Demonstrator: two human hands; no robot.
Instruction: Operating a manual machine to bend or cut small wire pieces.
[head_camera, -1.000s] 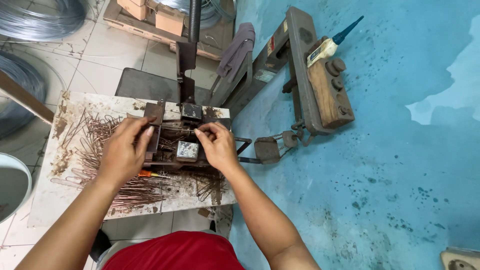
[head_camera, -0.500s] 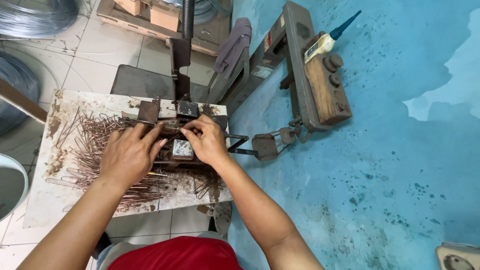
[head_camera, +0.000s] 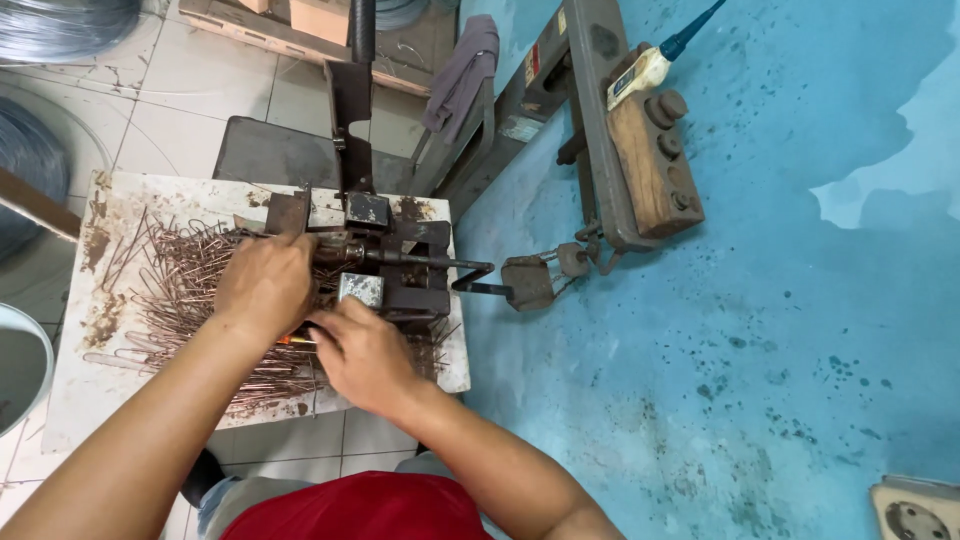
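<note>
Head view: rusty worktable (head_camera: 75, 400) (tiled floor (head_camera: 170, 110))

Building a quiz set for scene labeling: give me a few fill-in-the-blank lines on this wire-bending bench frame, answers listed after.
1. The bent wire pieces lie in a pile on the ____ board.
2. The left hand rests against the dark metal ____ on the board.
3. The right hand is on the side of the jig ____ the person.
4. The wall to the right is painted ____.

Answers: white; jig; nearest; blue
</note>
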